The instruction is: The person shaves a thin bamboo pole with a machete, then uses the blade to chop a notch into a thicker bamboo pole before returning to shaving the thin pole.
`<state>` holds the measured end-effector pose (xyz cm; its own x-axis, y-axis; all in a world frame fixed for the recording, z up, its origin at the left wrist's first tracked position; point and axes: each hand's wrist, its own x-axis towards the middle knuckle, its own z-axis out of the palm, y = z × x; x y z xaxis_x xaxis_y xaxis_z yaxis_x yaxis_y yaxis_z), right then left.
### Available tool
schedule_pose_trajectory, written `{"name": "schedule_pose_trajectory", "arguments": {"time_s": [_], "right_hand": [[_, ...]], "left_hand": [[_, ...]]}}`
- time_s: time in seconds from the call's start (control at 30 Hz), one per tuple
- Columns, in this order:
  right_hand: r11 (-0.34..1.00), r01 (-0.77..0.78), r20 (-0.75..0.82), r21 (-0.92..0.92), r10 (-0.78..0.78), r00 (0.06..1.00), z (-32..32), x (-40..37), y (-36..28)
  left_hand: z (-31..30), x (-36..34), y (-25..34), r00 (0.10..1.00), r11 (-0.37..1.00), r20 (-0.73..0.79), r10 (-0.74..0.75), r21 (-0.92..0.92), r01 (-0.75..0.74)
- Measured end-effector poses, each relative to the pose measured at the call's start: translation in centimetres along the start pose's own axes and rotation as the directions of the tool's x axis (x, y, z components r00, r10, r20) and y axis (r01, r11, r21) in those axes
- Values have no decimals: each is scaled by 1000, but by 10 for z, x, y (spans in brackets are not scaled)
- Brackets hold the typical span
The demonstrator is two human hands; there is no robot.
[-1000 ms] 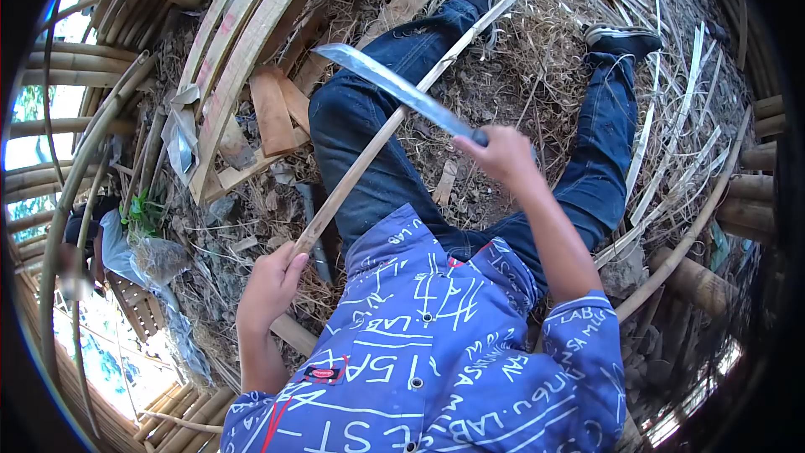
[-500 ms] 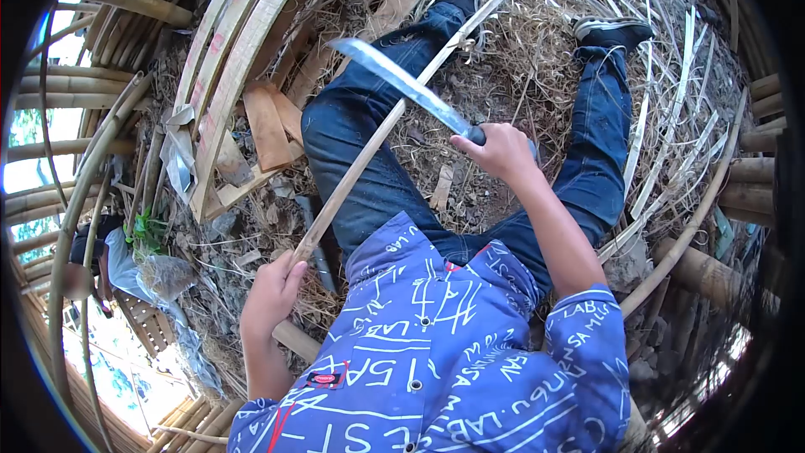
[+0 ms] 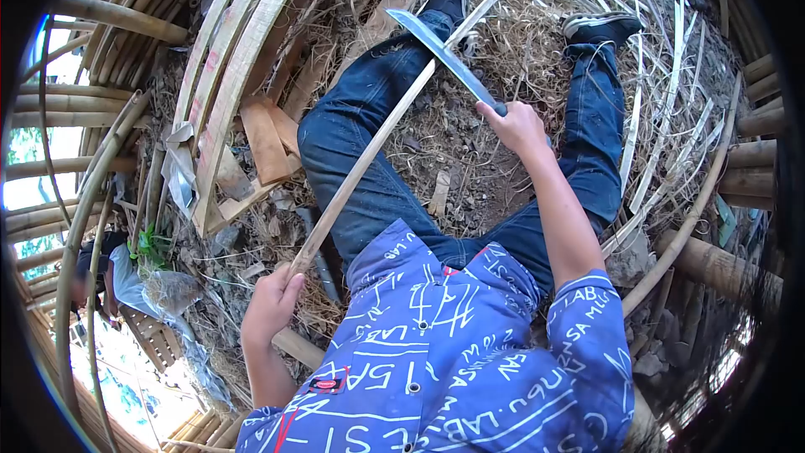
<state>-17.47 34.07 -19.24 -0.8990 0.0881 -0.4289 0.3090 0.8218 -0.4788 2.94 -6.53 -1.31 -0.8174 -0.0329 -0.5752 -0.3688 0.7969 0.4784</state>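
My left hand (image 3: 273,302) is closed round the near end of a long, pale bamboo strip (image 3: 362,161). The strip slants up and away across my bent leg, its far end near my shoe. A machete (image 3: 453,63) with a long grey blade and dark handle is gripped in my right hand (image 3: 518,127). Its blade crosses the strip toward the far end and appears to lie against it. The handle is mostly hidden by my fingers.
Long wooden boards (image 3: 220,67) lean at the left, with short wood offcuts (image 3: 267,138) beside them. Thin shaved strips (image 3: 667,109) and shavings litter the ground at the right. Bamboo poles (image 3: 75,109) form the walls. Another person (image 3: 105,273) is at the far left.
My right hand and the machete have moved away from me, along the strip toward its far end. My left hand keeps its hold, with the strip shifted slightly.
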Motion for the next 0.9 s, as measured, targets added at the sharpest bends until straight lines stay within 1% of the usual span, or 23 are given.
{"name": "schedule_pose_trajectory", "arguments": {"time_s": [0.03, 0.1, 0.13, 0.17, 0.2, 0.23, 0.3, 0.37, 0.4, 0.43, 0.5, 0.53, 0.57, 0.63, 0.7, 0.77, 0.8, 0.83, 0.9], "right_hand": [[1000, -4, 5, 8, 4, 1000, 6, -9, -4], [990, 144, 52, 3, -144, 988, 15, -28, -12], [976, 212, 58, -47, -209, 976, 18, -38, -17], [956, 279, 69, -95, -273, 959, 20, -44, -22], [948, 288, 87, -134, -279, 956, 21, -45, -24], [949, 288, 88, -130, -278, 957, 21, -41, -20], [988, 151, 17, -39, -151, 988, 12, -17, -3], [996, -87, 52, 5, 87, 995, -4, 18, 22], [996, -76, -31, -43, 74, 997, -1, 28, 34], [997, -70, -45, -34, 68, 997, -6, 28, 26], [992, -22, -55, -121, 16, 998, -15, 17, 17], [996, -5, -70, -94, -2, 998, -16, 9, 14], [994, -5, -94, -105, -5, 996, -13, 5, 14], [997, 42, -20, -71, -43, 999, -8, -8, 11], [990, 111, -24, -90, -114, 993, 9, -20, 10], [978, 190, 21, -85, -189, 982, 18, -35, 4], [973, 211, 92, -92, -203, 975, 14, -38, 0], [974, 210, 88, -88, -203, 975, 9, -36, 0], [989, 127, 26, -73, -125, 992, -1, -20, 8]], "left_hand": [[0, -1, 0, 1000, 1000, 4, -4, 9, 4], [2, 3, 0, 1000, 1000, 0, -3, -1, 3], [3, 3, -6, 1000, 998, -25, -4, -56, 3], [-1, 2, -9, 1000, 999, -22, 0, -54, -1], [-5, -1, -11, 1000, 1000, -15, -19, -9, 19], [-9, -3, -10, 999, 998, -9, -42, 36, 42], [-11, -12, -4, 998, 998, -8, -57, 17, 57], [-9, -19, 1, 999, 998, 24, -40, -45, 41], [-2, -18, -5, 997, 998, 69, -37, -49, 41], [-1, -16, -11, 998, 999, 57, -25, -44, 28], [-3, -14, -20, 1000, 1000, 19, 21, -18, -20], [-7, -13, -22, 998, 998, 58, -31, -55, 34], [-7, -13, -20, 997, 998, 65, -28, -60, 32], [-12, -9, -6, 992, 993, 77, -98, -57, 103], [-12, -7, -7, 993, 994, 73, -94, -57, 98], [-12, -5, -9, 999, 998, 39, -29, -54, 31], [-12, -6, -13, 999, 998, 40, -24, -49, 26], [-14, -9, -18, 1000, 998, 27, -11, -57, 12], [-19, -16, -19, 1000, 998, 13, -10, -63, 11]]}}
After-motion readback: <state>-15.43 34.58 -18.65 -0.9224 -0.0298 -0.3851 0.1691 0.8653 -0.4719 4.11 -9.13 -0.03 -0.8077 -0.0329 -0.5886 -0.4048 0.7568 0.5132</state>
